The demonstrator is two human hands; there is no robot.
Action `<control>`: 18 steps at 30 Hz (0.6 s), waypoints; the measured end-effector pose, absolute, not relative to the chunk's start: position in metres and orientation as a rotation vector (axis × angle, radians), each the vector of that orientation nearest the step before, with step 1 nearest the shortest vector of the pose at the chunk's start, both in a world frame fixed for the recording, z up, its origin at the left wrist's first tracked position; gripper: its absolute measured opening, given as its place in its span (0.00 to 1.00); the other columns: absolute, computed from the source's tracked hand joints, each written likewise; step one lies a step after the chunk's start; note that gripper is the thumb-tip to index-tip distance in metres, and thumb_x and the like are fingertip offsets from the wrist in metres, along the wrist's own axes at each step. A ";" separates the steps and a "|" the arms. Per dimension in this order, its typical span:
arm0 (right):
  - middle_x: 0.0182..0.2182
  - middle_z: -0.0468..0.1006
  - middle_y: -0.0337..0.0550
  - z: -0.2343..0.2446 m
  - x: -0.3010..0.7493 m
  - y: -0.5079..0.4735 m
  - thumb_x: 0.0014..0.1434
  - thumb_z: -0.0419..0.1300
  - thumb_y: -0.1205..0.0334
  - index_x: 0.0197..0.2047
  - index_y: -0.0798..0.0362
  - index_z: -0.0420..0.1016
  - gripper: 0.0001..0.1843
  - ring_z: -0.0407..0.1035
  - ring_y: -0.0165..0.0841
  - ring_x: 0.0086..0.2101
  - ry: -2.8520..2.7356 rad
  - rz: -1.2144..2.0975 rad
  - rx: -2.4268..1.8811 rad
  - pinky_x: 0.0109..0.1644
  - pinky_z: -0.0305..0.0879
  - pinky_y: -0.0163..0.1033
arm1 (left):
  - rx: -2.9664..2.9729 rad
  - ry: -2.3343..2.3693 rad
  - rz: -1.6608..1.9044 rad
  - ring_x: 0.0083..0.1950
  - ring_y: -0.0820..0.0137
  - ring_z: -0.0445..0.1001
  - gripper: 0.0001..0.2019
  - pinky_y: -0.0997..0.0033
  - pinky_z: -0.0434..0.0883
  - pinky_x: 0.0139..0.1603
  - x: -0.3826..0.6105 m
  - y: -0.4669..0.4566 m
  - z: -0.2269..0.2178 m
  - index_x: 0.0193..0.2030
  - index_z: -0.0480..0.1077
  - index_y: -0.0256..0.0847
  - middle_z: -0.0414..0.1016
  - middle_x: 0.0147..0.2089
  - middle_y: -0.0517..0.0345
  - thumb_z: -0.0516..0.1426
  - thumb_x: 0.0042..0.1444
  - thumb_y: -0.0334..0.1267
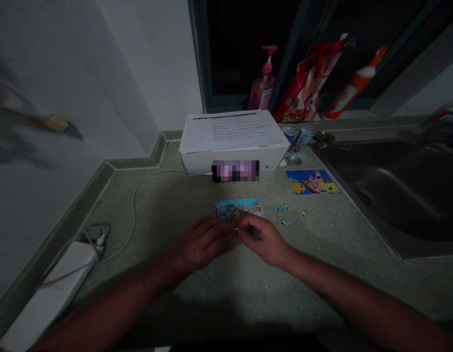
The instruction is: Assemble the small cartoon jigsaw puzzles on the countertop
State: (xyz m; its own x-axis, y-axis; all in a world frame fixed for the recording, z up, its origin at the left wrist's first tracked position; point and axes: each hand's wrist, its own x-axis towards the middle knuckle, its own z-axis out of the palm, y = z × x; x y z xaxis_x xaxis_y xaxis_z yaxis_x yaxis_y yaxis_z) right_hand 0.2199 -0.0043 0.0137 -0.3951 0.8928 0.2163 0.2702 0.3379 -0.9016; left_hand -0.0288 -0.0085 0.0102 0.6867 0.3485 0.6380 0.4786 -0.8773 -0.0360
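Observation:
A small, partly built colourful jigsaw puzzle [238,209] lies on the speckled green counter [167,205]. My left hand [204,242] rests at its near edge, fingers curled down onto the pieces. My right hand [261,238] meets it from the right, fingertips pinched on a small puzzle piece at the puzzle's lower edge. Several loose puzzle pieces [285,211] are scattered just to the right of the puzzle. A cartoon reference picture [312,182] lies farther right, near the sink.
A white box [233,142] with a printed sheet on top stands behind the puzzle, a phone [235,171] leaning on it. A steel sink [395,190] fills the right. Cans [302,138], a pink pump bottle [263,88], a snack bag [307,88] and an orange bottle [354,85] stand at the back. A white power strip [53,288] with cables lies left.

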 end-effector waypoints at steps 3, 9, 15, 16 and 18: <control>0.29 0.77 0.39 0.012 0.221 -0.003 0.63 0.60 0.66 0.33 0.47 0.72 0.07 0.71 0.35 0.31 -1.867 1.065 -1.032 0.36 0.68 0.41 | -2.727 -0.693 -0.935 0.58 0.60 0.82 0.14 0.57 0.77 0.61 -0.027 -0.006 0.007 0.62 0.73 0.42 0.85 0.57 0.52 0.59 0.72 0.29; 0.29 0.77 0.38 0.007 0.221 -0.003 0.66 0.61 0.64 0.33 0.45 0.71 0.08 0.73 0.37 0.29 -1.928 1.034 -1.063 0.33 0.71 0.42 | -2.781 -0.765 -0.989 0.54 0.63 0.83 0.12 0.57 0.79 0.61 -0.023 -0.008 0.013 0.59 0.74 0.45 0.87 0.54 0.57 0.60 0.72 0.30; 0.34 0.83 0.42 0.018 0.232 0.007 0.70 0.61 0.63 0.40 0.45 0.77 0.05 0.79 0.40 0.36 -2.087 0.760 -1.034 0.42 0.77 0.47 | -2.778 -0.967 -1.076 0.51 0.60 0.83 0.07 0.51 0.78 0.61 -0.022 0.003 0.000 0.51 0.77 0.48 0.87 0.50 0.58 0.63 0.69 0.32; 0.35 0.84 0.43 0.020 0.237 0.011 0.71 0.60 0.64 0.42 0.45 0.78 0.06 0.79 0.40 0.38 -2.116 0.688 -1.039 0.45 0.78 0.48 | -2.785 -1.022 -1.059 0.51 0.60 0.83 0.06 0.51 0.78 0.61 -0.023 0.006 -0.001 0.49 0.77 0.48 0.87 0.49 0.57 0.63 0.70 0.32; 0.39 0.85 0.45 0.024 0.250 0.019 0.72 0.60 0.63 0.44 0.46 0.79 0.06 0.80 0.42 0.42 -2.170 0.582 -1.034 0.48 0.79 0.51 | -2.791 -1.096 -1.060 0.50 0.60 0.83 0.04 0.51 0.78 0.59 -0.023 0.011 0.001 0.46 0.78 0.48 0.87 0.47 0.58 0.62 0.70 0.33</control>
